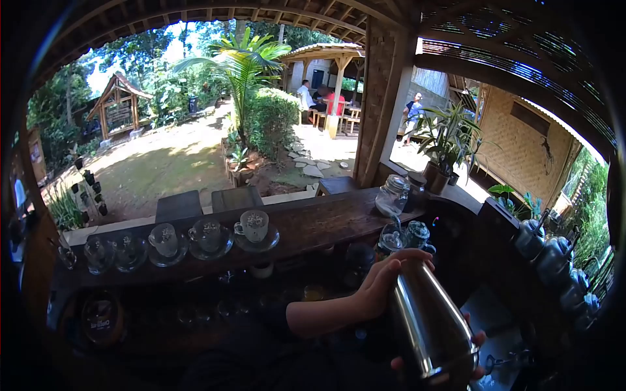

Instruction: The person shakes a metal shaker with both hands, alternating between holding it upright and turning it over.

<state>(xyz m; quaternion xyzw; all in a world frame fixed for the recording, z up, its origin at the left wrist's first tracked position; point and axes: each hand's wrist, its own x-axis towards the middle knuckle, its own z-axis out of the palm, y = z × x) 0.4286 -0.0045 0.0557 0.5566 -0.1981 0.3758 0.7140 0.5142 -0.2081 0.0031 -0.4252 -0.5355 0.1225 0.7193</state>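
A shiny metal shaker (430,319) is held at a tilt at the lower right. My left hand (386,281) lies over its upper end, with the fingers wrapped over the top. Around the lower end my right hand (479,340) is closed, and mostly its fingertips show past the metal. Just beyond the shaker's top stand a glass vessel (392,237) and a glass jar (417,233). A clip-top jar with pale contents (391,197) sits on the wooden counter (313,225).
Glass cups on saucers (207,238) line the counter at the left. Several metal kettles (556,255) stand at the right. A potted plant (447,146) is at the counter's far corner. Seated people (319,98) are outside, beyond a wooden post (383,91).
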